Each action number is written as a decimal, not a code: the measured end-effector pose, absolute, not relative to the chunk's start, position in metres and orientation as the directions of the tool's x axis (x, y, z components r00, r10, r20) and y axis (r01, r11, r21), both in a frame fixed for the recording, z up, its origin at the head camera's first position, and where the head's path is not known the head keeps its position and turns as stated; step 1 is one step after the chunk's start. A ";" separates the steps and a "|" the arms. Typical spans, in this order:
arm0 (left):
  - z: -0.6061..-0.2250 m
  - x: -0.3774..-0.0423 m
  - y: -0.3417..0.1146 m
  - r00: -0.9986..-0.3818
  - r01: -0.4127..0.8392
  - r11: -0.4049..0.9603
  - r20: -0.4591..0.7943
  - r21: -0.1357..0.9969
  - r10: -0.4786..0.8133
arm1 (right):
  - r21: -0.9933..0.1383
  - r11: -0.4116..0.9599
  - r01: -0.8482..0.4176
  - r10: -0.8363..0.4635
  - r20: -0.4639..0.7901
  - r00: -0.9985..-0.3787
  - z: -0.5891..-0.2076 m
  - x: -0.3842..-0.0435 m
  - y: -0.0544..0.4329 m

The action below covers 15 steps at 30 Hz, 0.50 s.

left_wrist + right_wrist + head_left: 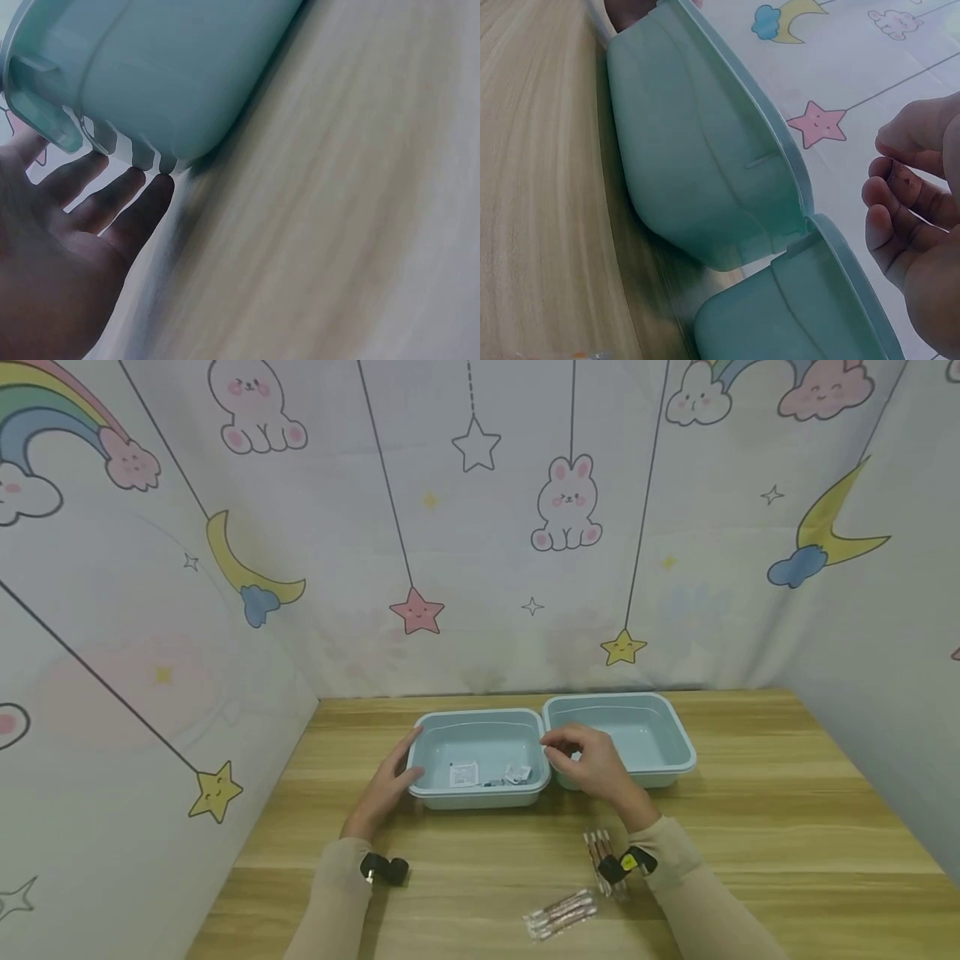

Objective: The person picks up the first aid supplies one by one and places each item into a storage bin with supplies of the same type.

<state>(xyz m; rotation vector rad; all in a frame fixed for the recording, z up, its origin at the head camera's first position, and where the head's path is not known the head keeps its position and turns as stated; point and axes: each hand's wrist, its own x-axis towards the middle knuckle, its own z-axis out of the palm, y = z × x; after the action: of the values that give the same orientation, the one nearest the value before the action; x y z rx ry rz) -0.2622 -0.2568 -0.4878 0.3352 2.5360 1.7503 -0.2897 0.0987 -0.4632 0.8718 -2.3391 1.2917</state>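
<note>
My left hand (386, 789) rests against the left end of the left light-blue plastic bin (480, 799). In the left wrist view, its fairly straight fingers (139, 217) touch the bin's outer wall; the thumb lies by the rim. A flat white square packet (463, 774) and a crumpled white packet (517, 773) lie inside that bin. My right hand (592, 760) hovers above where the two bins meet, its fingers loosely curled. Nothing shows between its thumb and fingertips (879, 193) in the right wrist view. The right light-blue bin (678, 735) stands beneath it, no contents visible.
On the wooden table (787, 827), a clear pack of cotton swabs (561, 914) lies near the front. A second swab pack (600, 852) lies partly hidden behind the right wrist camera (628, 864). A cartoon-printed cloth (487, 552) encloses the table behind and at both sides.
</note>
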 end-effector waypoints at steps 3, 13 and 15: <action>-0.486 -0.262 -0.256 -0.976 0.150 0.341 0.085 0.928 0.198 | -0.650 0.410 -0.639 -0.349 0.536 -0.769 -0.462 -0.290 0.101; -0.488 -0.262 -0.256 -0.973 0.172 0.327 0.108 0.929 0.205 | -0.635 0.424 -0.646 -0.349 0.544 -0.763 -0.457 -0.292 0.113; -0.488 -0.263 -0.256 -0.971 0.179 0.301 0.119 0.937 0.207 | -0.633 0.424 -0.648 -0.351 0.545 -0.761 -0.455 -0.293 0.116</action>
<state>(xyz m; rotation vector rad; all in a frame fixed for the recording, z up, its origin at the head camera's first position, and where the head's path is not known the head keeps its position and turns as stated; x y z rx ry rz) -0.2629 -0.2556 -0.4878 0.3733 2.5144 1.8043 -0.2930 0.1160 -0.4553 0.8596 -2.3532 1.2624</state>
